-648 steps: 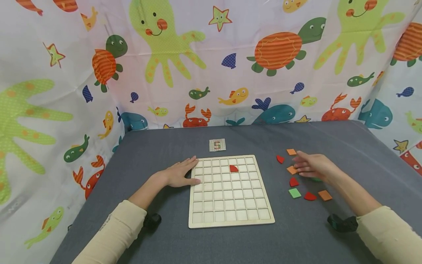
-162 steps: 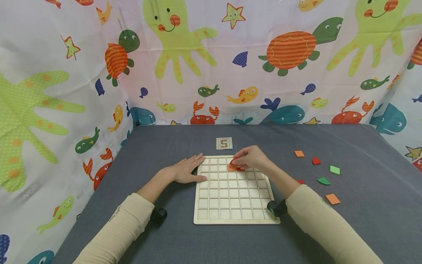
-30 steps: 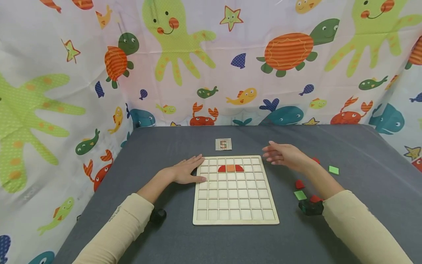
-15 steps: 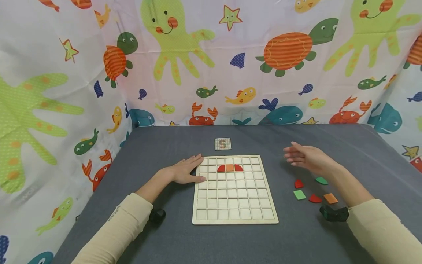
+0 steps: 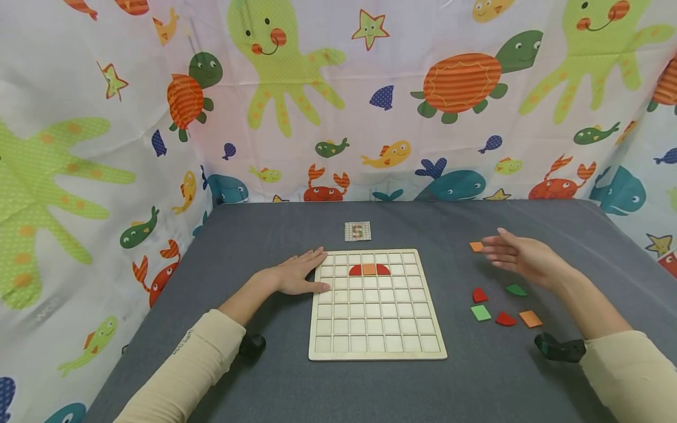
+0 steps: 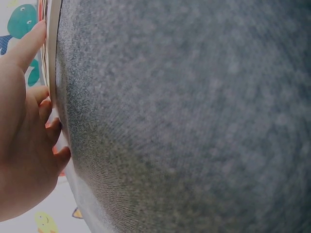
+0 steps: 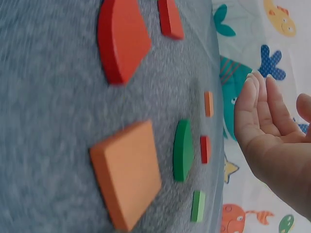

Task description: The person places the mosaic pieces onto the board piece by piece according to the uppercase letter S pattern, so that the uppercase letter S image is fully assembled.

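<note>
My left hand [image 5: 296, 274] rests with spread fingers on the left edge of a pale wooden grid board [image 5: 378, 356]; in the left wrist view its thumb and fingertips reach the board's rim [image 6: 52, 53]. In one row near the top of the board lie an orange square tile [image 5: 369, 269] and, on either side, red quarter-round tiles [image 5: 383, 270]. My right hand [image 5: 523, 255] hovers over the loose tiles on the right, fingers extended, holding nothing. By its fingertips is an orange tile [image 5: 476, 247]. In the right wrist view the hand [image 7: 274, 131] is above the table.
Loose on the grey table [image 5: 254, 388] lie red quarter-rounds [image 5: 505, 318], a light green square [image 5: 481, 312], a green quarter-round [image 5: 516, 289] and another orange square [image 5: 530, 318]. A small printed pattern card [image 5: 357, 231] lies beyond the board. Patterned cloth [image 5: 338, 88] hangs behind.
Over the last second my right hand has moved right, away from the board. Since the oldest frame, an orange square and a second red quarter-round have joined the first on the board. My left hand stays put.
</note>
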The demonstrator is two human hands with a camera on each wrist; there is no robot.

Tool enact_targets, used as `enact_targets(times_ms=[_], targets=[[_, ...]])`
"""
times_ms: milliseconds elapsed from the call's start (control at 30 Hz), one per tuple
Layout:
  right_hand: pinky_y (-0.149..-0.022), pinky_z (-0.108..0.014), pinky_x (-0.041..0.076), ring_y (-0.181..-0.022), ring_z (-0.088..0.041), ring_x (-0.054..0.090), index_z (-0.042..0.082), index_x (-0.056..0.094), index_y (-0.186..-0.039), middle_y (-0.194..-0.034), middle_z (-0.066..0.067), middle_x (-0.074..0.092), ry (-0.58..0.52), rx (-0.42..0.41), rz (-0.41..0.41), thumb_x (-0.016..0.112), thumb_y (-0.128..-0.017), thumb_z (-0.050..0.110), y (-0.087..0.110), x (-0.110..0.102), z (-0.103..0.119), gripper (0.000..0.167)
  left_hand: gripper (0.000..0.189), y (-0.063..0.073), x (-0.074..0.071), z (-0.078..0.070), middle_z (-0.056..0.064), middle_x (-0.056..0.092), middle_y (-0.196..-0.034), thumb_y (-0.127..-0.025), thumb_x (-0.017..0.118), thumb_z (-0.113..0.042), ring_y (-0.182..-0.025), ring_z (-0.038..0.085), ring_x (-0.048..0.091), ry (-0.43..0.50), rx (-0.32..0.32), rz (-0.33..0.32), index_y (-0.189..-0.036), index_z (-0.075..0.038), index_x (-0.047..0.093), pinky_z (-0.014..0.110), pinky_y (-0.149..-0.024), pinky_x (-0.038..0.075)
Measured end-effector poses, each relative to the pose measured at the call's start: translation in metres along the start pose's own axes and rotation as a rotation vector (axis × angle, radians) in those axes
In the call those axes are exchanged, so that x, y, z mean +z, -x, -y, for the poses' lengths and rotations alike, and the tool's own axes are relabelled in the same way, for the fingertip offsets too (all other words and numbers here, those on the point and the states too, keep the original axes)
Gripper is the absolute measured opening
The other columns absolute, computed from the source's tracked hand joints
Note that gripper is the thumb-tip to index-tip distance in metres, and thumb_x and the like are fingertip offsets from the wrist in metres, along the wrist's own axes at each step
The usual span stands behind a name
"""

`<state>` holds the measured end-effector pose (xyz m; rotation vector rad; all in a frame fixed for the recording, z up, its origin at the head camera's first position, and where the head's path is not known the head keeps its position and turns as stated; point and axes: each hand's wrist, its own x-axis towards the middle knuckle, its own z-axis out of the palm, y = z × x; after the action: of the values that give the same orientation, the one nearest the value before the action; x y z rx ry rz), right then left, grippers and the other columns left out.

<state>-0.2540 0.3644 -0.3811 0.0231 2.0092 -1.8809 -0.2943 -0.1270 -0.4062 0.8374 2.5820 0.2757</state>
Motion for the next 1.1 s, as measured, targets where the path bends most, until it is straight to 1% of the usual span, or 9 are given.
enact_targets(times_ms=[67, 167, 400, 533, 633, 767, 933, 1033, 1100], targets=[[-0.088, -0.027, 0.049, -0.100, -0.011, 0.062, 0.018, 0.066, -0.111, -0.107, 0.005, 0.066, -0.038, -0.002, 0.005, 0.041, -0.100, 0.045, 0.002, -0.005, -0.002, 0.038, 0.088, 0.001, -0.001, -0.001, 0.007, 0.003, -0.159, -0.093, 0.049, -0.058, -0.144, 0.025, 0.003, 0.005, 0.004, -0.003, -0.154, -0.010, 0.009, 0.049, -0.113, 0.008], [-0.086, -0.027, 0.050, -0.099, -0.011, 0.063, 0.026, 0.070, -0.098, -0.105, 0.004, 0.067, -0.088, 0.003, 0.005, 0.041, -0.101, 0.042, 0.005, -0.013, -0.003, 0.034, 0.088, 0.002, -0.001, -0.001, 0.007, 0.003, -0.159, -0.093, 0.049, -0.058, -0.144, 0.025, 0.003, 0.007, 0.002, -0.001, -0.154, -0.010, 0.009, 0.049, -0.113, 0.007], [-0.084, -0.028, 0.051, -0.095, -0.011, 0.065, 0.022, 0.073, -0.095, -0.101, 0.003, 0.068, -0.216, 0.017, -0.023, 0.046, -0.099, 0.040, 0.011, -0.027, -0.010, 0.033, 0.088, 0.001, -0.001, 0.000, 0.006, 0.002, -0.159, -0.093, 0.049, -0.058, -0.144, 0.024, 0.002, -0.001, -0.001, 0.002, -0.154, -0.011, 0.008, 0.049, -0.113, 0.007], [-0.082, -0.027, 0.052, -0.092, -0.010, 0.066, 0.021, 0.074, -0.092, -0.098, 0.003, 0.069, -0.250, 0.009, -0.053, 0.049, -0.098, 0.040, 0.015, -0.035, -0.014, 0.032, 0.087, 0.000, 0.000, 0.000, 0.006, 0.002, -0.159, -0.093, 0.049, -0.058, -0.144, 0.024, 0.002, 0.000, 0.003, 0.004, -0.155, -0.011, 0.007, 0.049, -0.113, 0.007], [-0.080, -0.027, 0.053, -0.089, -0.009, 0.066, 0.022, 0.074, -0.089, -0.095, 0.004, 0.069, -0.265, 0.012, -0.098, 0.052, -0.096, 0.041, 0.016, -0.040, -0.017, 0.030, 0.087, 0.000, 0.000, 0.000, 0.006, 0.002, -0.159, -0.093, 0.048, -0.058, -0.144, 0.024, 0.002, -0.003, 0.000, 0.001, -0.155, -0.012, 0.007, 0.049, -0.113, 0.007], [-0.077, -0.026, 0.053, -0.087, -0.008, 0.066, 0.023, 0.074, -0.086, -0.092, 0.005, 0.069, -0.267, 0.015, -0.143, 0.054, -0.094, 0.042, 0.018, -0.047, -0.021, 0.029, 0.088, 0.000, 0.000, 0.000, 0.006, 0.002, -0.159, -0.093, 0.048, -0.059, -0.144, 0.024, 0.003, -0.003, -0.003, -0.003, -0.155, -0.011, 0.008, 0.049, -0.113, 0.007], [-0.076, -0.026, 0.054, -0.086, -0.008, 0.066, 0.023, 0.073, -0.086, -0.091, 0.006, 0.068, -0.269, 0.011, -0.146, 0.054, -0.095, 0.040, 0.019, -0.055, -0.024, 0.027, 0.088, 0.001, 0.000, 0.000, 0.005, 0.002, -0.159, -0.092, 0.048, -0.060, -0.144, 0.023, 0.002, 0.000, -0.007, 0.001, -0.155, -0.012, 0.008, 0.049, -0.113, 0.007], [-0.075, -0.025, 0.053, -0.085, -0.005, 0.065, 0.025, 0.072, -0.086, -0.091, 0.008, 0.068, -0.218, 0.003, -0.144, 0.052, -0.097, 0.038, 0.020, -0.060, -0.027, 0.027, 0.088, 0.001, -0.001, 0.000, 0.005, 0.002, -0.159, -0.093, 0.048, -0.059, -0.144, 0.024, 0.002, 0.006, -0.004, 0.005, -0.155, -0.012, 0.007, 0.049, -0.113, 0.007], [-0.075, -0.024, 0.053, -0.085, -0.003, 0.064, 0.024, 0.070, -0.091, -0.091, 0.010, 0.067, -0.137, 0.000, -0.147, 0.048, -0.099, 0.037, 0.020, -0.063, -0.030, 0.027, 0.088, 0.002, -0.001, 0.000, 0.005, 0.002, -0.159, -0.093, 0.048, -0.059, -0.144, 0.024, 0.002, 0.008, 0.000, 0.008, -0.155, -0.012, 0.007, 0.049, -0.113, 0.007]])
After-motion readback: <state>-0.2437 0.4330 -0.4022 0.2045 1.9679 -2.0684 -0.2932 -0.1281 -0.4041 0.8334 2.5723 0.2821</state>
